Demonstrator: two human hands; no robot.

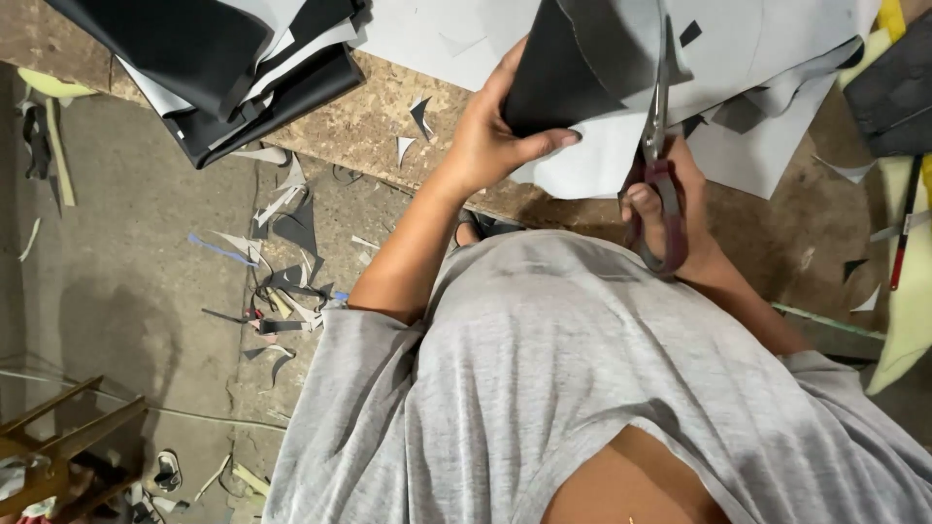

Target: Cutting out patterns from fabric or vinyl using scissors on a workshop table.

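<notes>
Nearest: grey shirt [582, 388], filling the lower frame, both forearms reaching out from it toward the bench.

Right hand [670, 199]: closed through the dark red handles of the scissors [658, 146]; blades point away, running up along the right edge of the black sheet.

Left hand [490, 136]: pinching the black sheet [573, 68] at its near left corner, thumb across the near edge, fingers behind it. The sheet is lifted off the bench, just beyond both hands, over pale grey sheets [621, 146] that hang past the bench edge.

Bench [359, 121]: rough brown board, a few small offcuts on it.

Floor, left: concrete, strewn with black and white scraps [286, 252]; wooden frame [68, 427] at near left corner.

Far left: stack of folded black and white material [223, 68] on the bench.

Far right: dark quilted piece [898, 87]; yellow foam [913, 291] below it, down the right edge.
</notes>
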